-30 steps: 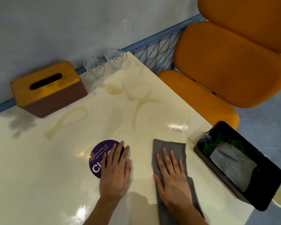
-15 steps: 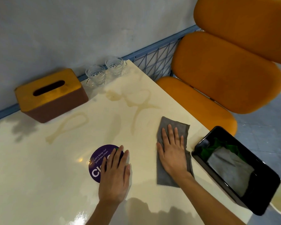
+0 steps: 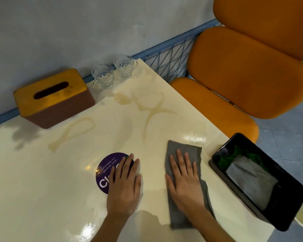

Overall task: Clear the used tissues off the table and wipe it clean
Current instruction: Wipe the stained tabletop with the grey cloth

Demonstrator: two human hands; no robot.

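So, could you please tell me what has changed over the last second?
The right hand, flat on the grey cloth, pushed it away across the table, then drew it partway back. The left hand stayed flat on the purple sticker; the brown stains remain unwiped.

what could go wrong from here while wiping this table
1. The brown streaks run up close to the two glass cups, so a long push of the grey cloth under the right hand could knock them.
2. The black bin sits at the table's right edge beside the cloth; a sideways stroke might nudge it off.
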